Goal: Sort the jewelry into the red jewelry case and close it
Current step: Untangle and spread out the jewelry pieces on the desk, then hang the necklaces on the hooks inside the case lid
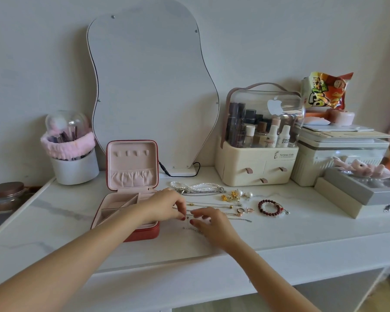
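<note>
The red jewelry case [144,233] stands open on the white table, its pink lid [132,164] upright and its compartments partly hidden by my left forearm. Just right of the case, my left hand [164,204] and my right hand [209,224] meet over a thin chain necklace [239,219]; the fingertips of both pinch at it. Farther right lie pearl and silver chains [198,188], gold and pearl earrings [234,195], a ring [240,210] and a dark red bead bracelet [269,208].
A wavy mirror [153,91] leans on the wall behind the case. A white brush holder [73,163] stands at the left, a cream cosmetics organizer [257,163] and stacked boxes [342,152] at the right, a grey box [365,190] in front of them.
</note>
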